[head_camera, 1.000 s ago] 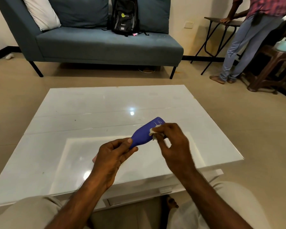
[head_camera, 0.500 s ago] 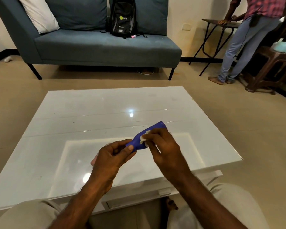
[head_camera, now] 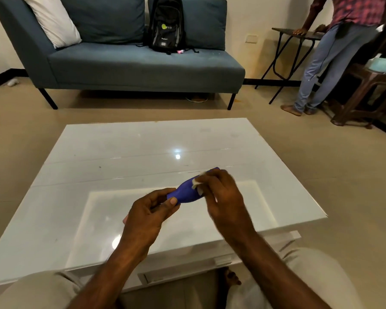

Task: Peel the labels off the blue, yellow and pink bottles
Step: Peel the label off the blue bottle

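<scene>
Left grip [head_camera: 149, 210] holding blue bottle [head_camera: 186, 192], right grip [head_camera: 218, 192] pinching label [head_camera: 196, 182]

Over the glossy white square coffee table [head_camera: 125, 152], my left hand [head_camera: 149, 216] and right hand [head_camera: 223, 197] meet in mid-air around the small blue plastic bottle [head_camera: 186, 192], the only thing between them. The tabletop lies bare on every side of my hands. The blue-grey fabric sofa [head_camera: 143, 65] stands well beyond the table's far edge, with open beige floor [head_camera: 354, 175] to the right.

The blue bottle [head_camera: 186, 191] lies tilted in midair above the white table, a whitish label scrap [head_camera: 196, 182] lifting off it.
</scene>
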